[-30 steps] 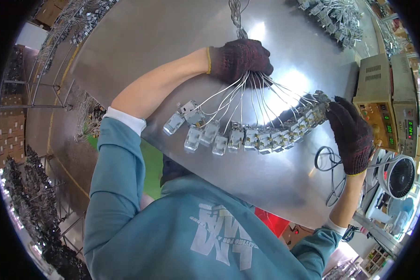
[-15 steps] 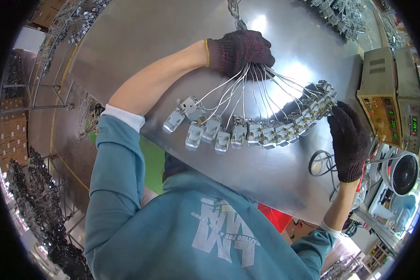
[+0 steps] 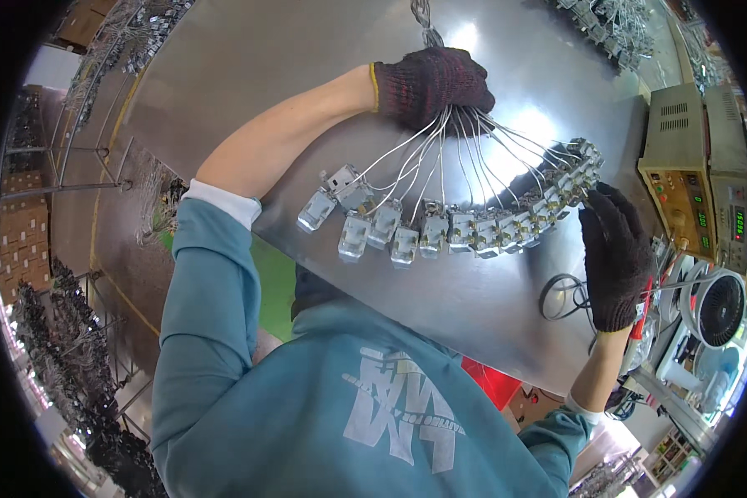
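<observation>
We see our left hand, in a dark knit glove, closed around the gathered ends of a bundle of thin white wires above a shiny metal bench. The wires fan down and outward from that fist, and each one ends in a small metal-and-white part; together these parts lie in a curved row across the bench, from near our left forearm over to our right hand. That hand, gloved the same way, is open with its fingers spread, and its fingertips sit just beside the last parts at the far end of the row; we cannot tell whether they touch. A coil of dark cable lies on the bench near our right wrist. Beyond the bench's right edge stand a beige instrument box and a small fan.
</observation>
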